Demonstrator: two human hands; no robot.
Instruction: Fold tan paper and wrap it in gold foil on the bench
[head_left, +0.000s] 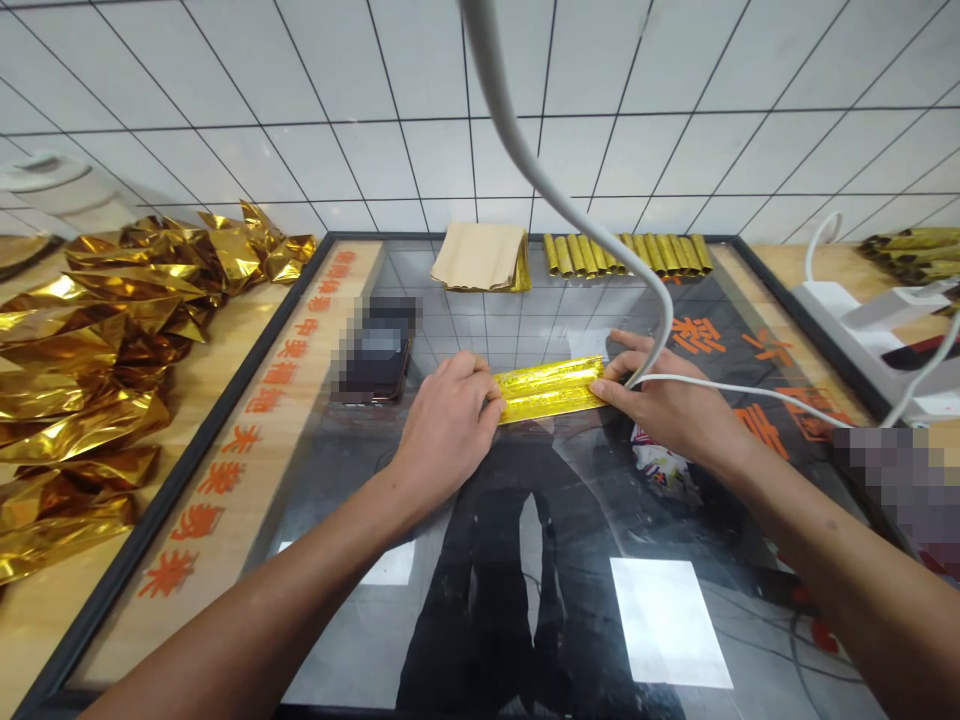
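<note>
A sheet of shiny gold foil paper (551, 388), partly curled into a long strip, lies across the glass in front of me. My left hand (452, 415) pinches its left end between thumb and curled fingers. At the opposite end, my right hand (664, 395) has its thumb and index finger closed on the near corner, the other fingers pointing away. Behind the strip rests a stack of foil-backed paper (480, 257), tan side up. Beside that stack, several gold paper rolls (589, 257) stand in a row along the far edge of the glass.
A dark-framed glass top (517, 560) carries orange lettering. Left of the strip lies a phone (379, 350). Folded gold foil pieces (90, 340) are heaped at far left. A white cable (525, 150) hangs before the right hand; white plugs (847, 310) sit at right. Behind is a tiled wall (330, 90).
</note>
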